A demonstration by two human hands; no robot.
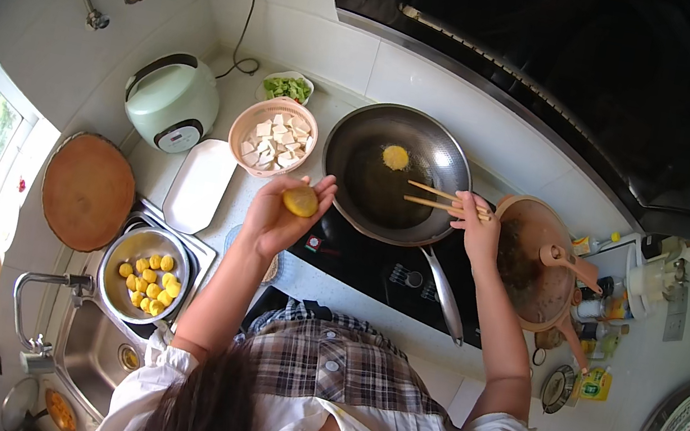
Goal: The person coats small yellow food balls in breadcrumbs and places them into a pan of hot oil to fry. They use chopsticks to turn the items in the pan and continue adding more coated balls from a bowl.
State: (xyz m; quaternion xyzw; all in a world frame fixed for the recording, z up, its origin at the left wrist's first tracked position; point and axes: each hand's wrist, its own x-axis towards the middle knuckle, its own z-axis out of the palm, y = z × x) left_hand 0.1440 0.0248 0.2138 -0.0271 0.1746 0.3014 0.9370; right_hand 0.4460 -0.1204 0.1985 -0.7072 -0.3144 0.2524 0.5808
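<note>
On the palm of my left hand (283, 215) rests a flattened yellow dough patty (300, 200), the fingers loosely curled beside it. My right hand (474, 220) grips a pair of wooden chopsticks (430, 197), their tips over the right part of a dark wok (358, 177). One round yellow patty (395, 157) lies in the wok, toward its back, away from the chopstick tips. The wok sits on a black glass cooktop (365, 261), its metal handle pointing toward me. Yellow dough balls (152, 276) lie in a steel bowl (109, 285) at the lower left.
Left of the wok are a pink basket (237, 136) of white tofu pieces, a dish of greens (287, 88), a white tray (199, 188) and a green rice cooker (169, 100). A sink (91, 344) is lower left. A pink pan (535, 268) stands right, with bottles beyond.
</note>
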